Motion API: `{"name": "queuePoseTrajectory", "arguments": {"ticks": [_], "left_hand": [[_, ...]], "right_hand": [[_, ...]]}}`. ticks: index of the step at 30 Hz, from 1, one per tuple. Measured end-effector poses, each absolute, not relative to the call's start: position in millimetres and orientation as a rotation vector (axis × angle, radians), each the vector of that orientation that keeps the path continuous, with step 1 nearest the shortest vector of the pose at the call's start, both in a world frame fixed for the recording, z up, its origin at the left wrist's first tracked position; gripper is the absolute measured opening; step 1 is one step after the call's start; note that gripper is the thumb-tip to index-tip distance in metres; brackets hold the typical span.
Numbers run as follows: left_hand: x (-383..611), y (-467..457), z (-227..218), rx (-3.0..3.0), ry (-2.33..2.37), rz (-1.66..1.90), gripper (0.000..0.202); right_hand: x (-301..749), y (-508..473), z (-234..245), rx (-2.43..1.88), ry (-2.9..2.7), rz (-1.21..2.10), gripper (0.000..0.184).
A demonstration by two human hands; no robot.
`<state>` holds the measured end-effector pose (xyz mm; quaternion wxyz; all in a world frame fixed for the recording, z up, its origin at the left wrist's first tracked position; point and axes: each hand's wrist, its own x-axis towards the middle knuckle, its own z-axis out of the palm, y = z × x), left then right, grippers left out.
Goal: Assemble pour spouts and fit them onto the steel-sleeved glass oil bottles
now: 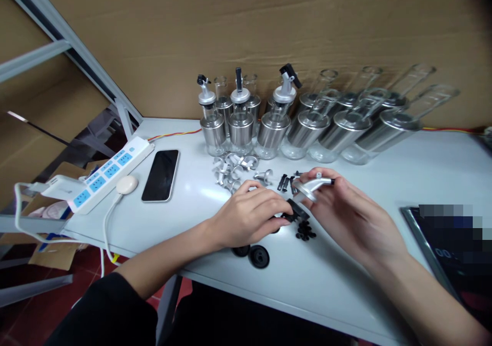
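My right hand (346, 212) grips a silver metal pourer spout (313, 186) above the white table (346, 284). My left hand (249, 215) pinches a small black plastic part (295, 214) just below the spout. Small black round seals (305, 230) lie under my hands, and two larger black discs (253, 255) rest near my left wrist. A pile of silver spout parts (232, 169) and a few black clips (285, 182) lie just beyond my fingers.
Glass and steel oil bottles (269, 125) stand in a row against the cardboard wall, three with pourers fitted. A black phone (161, 174), a white power strip (109, 174) and a white puck charger (126, 184) lie at left. A dark device (453, 253) sits at right.
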<state>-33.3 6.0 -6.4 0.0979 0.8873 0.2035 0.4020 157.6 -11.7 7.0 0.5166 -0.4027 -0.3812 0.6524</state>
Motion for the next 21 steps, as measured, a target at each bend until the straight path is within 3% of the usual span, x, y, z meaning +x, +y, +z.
{"name": "queuePoseTrajectory", "arguments": {"ticks": [21], "left_hand": [[-33.6, 5.6, -5.6, 2.610, 0.606, 1.201, 0.008]], "right_hand": [[161.2, -14.1, 4.8, -0.869, -1.008, 1.628, 0.019]]}}
